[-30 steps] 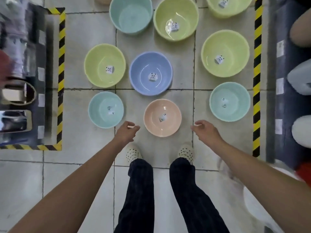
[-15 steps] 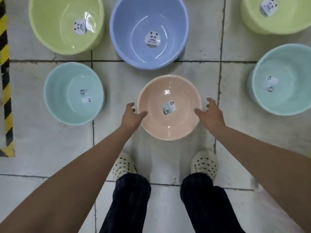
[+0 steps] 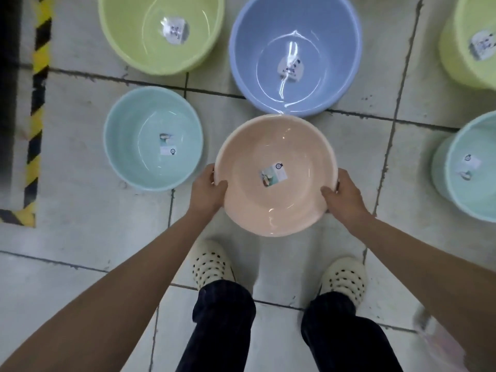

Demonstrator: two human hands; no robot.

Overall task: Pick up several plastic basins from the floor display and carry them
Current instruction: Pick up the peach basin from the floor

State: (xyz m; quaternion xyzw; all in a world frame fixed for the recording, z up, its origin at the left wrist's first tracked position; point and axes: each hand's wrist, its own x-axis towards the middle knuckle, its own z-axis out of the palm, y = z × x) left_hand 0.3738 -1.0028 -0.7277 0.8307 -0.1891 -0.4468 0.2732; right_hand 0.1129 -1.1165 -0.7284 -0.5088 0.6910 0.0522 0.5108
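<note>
I see both of my hands on the pink basin [image 3: 249,208], which sits in the middle of the view, just past my white perforated shoes [image 3: 212,264]. My left hand [image 3: 208,189] grips the left rim, with the thumb hooked over into the bowl and the fingers [image 3: 206,174] curled round the outside. My right hand [image 3: 342,194] grips the right rim the same way, thumb inside, with the rest of the fingers tucked out of sight behind the edge.

The basin is level and open side up, with a small sticker [image 3: 272,174] on its bottom. Its far rim overlaps the near edge of the blue basin [image 3: 247,49]. I cannot tell whether its base touches the tiled floor [image 3: 80,210].

A teal basin [image 3: 128,146] stands just to the left and a light green basin [image 3: 128,30] lies far left. Another teal basin [image 3: 456,183] and another green basin [image 3: 461,57] are cut off at the right. Yellow-and-black tape [image 3: 37,103] runs down the left edge.
</note>
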